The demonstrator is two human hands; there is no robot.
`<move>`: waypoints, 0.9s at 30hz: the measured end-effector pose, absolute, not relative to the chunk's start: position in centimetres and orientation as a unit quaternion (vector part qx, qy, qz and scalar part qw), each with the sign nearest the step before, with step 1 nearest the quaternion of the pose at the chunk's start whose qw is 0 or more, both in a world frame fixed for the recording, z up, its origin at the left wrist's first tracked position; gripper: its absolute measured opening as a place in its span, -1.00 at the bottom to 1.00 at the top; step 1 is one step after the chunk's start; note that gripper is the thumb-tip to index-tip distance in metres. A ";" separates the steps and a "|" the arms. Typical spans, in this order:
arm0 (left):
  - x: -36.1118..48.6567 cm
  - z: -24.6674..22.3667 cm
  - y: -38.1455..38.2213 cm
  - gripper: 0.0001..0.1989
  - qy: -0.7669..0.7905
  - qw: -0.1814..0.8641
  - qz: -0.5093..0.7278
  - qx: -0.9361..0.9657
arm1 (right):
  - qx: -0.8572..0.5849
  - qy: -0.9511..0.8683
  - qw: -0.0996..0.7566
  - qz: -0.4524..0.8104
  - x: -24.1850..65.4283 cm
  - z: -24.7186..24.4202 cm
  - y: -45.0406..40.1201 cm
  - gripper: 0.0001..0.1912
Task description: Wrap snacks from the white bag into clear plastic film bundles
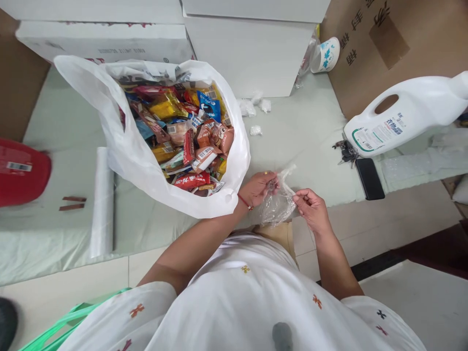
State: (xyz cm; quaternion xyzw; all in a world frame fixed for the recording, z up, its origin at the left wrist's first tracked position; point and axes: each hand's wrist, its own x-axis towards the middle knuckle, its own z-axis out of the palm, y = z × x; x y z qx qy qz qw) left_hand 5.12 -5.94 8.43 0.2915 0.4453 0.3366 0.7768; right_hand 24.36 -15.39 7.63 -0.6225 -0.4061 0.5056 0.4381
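A thin clear plastic bag (277,208) hangs between my two hands at the table's front edge. My left hand (260,189) is closed on its left side, with some of the film bunched in the fingers. Thumb and forefinger of my right hand (310,207) pinch the bag's right edge. Just left of my hands stands a large white plastic bag (239,168), wide open and full of small wrapped snacks (190,141) in red, yellow, blue and brown. My left forearm passes in front of its lower right rim.
Small crumpled plastic wads (256,130) lie behind my hands. On the right are a white detergent bottle (405,114), keys (345,152), a black phone (370,179) and a paper cup (325,55). A film roll (102,202) and red bucket (24,173) are left. White boxes (248,53) stand behind.
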 end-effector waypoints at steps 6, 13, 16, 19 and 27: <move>5.7 8.2 -7.3 -0.56 0.426 0.773 0.414 0.223 | -0.575 -0.568 0.379 0.450 25.4 9.3 -16.9 -0.78; 5.9 8.1 -8.6 -0.50 0.388 0.793 0.407 0.234 | -0.539 -0.297 0.496 0.613 22.7 8.3 -12.9 -0.47; 6.1 7.7 -9.1 -0.49 0.409 0.763 0.433 0.253 | -0.506 -0.251 0.517 0.643 21.0 8.1 -11.1 -0.54; 5.9 7.3 -9.1 -0.50 0.439 0.709 0.477 0.279 | -0.534 -0.230 0.537 0.611 20.4 8.1 -10.4 -0.63; 4.7 7.4 -8.8 -0.58 0.407 0.768 0.427 0.249 | -0.525 -0.206 0.488 0.666 20.9 8.0 -10.6 -0.54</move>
